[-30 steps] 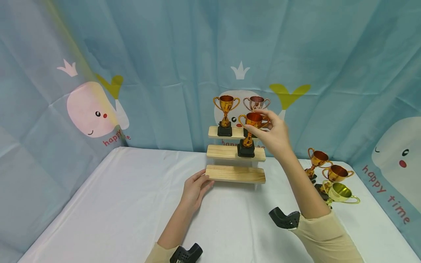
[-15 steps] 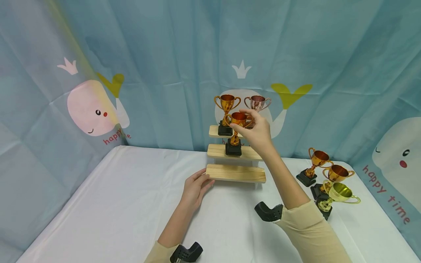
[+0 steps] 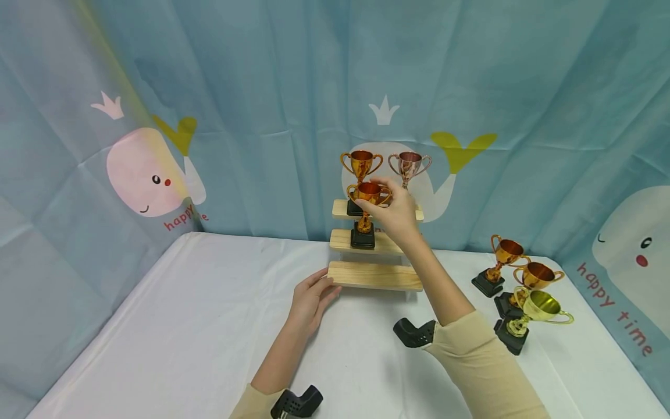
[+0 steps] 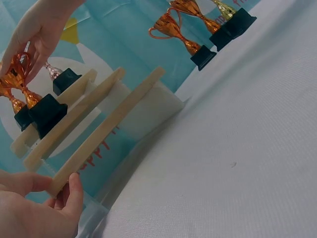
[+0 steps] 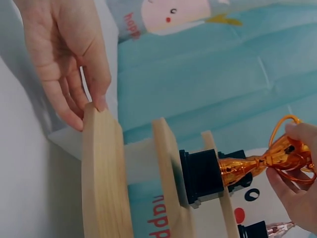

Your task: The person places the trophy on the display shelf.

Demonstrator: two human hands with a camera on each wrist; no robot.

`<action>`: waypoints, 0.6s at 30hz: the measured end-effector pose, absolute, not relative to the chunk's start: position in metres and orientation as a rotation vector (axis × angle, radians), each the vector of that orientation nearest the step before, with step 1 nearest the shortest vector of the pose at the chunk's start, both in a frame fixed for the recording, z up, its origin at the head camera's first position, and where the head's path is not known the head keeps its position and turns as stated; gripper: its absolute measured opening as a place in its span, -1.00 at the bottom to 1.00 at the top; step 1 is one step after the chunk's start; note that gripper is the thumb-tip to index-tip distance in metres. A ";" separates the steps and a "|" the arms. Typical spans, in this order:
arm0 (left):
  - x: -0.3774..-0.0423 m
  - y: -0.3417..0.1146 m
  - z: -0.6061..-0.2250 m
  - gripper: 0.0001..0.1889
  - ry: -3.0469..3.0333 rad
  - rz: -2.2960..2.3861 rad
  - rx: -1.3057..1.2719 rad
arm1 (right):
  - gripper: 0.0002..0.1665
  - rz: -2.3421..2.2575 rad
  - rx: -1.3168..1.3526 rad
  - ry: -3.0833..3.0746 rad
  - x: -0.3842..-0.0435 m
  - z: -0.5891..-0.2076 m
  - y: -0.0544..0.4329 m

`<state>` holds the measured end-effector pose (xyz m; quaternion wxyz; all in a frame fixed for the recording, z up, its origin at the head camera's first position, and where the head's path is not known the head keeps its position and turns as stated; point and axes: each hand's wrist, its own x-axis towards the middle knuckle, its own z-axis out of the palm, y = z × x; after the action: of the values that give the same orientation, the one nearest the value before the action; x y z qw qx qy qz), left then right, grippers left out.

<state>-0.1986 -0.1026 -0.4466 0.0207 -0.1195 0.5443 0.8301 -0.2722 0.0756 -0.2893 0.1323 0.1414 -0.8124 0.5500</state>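
Note:
My right hand [image 3: 394,210] pinches the cup of an orange-gold trophy [image 3: 364,222], whose black base is at the left part of the middle shelf. In the right wrist view the trophy's black base [image 5: 202,177] lies right against that shelf board. My left hand [image 3: 310,302] grips the left end of the lowest board of a three-tier wooden display stand [image 3: 374,276], thumb and fingers on either side of it in the left wrist view. On the top shelf stand another orange-gold trophy [image 3: 361,163] at left, partly hidden, and a rose-coloured trophy [image 3: 409,166] at right.
On the white table [image 3: 183,337] at the right stand two more orange-gold trophies [image 3: 506,252] and a yellow-gold trophy [image 3: 541,306], close together. A blue curtain [image 3: 262,116] with whale prints hangs behind the stand.
My right hand has moved the orange-gold trophy leftward along the middle shelf, from its right part to its left part. My left hand has stayed at the lowest board.

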 end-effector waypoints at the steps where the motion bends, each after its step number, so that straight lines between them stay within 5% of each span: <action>1: -0.199 -0.102 -0.447 -0.50 1.690 2.573 -0.371 | -0.33 1.596 0.411 -2.356 -0.273 -0.290 0.075; 18: -0.198 -0.102 -0.445 -0.50 1.682 2.582 -0.374 | -0.34 1.560 0.451 -2.375 -0.276 -0.296 0.064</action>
<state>-0.1977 -0.1023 -0.4452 0.0189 -0.1204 0.5418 0.8316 -0.2758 0.0637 -0.2962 0.1318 0.1552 -0.8183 0.5375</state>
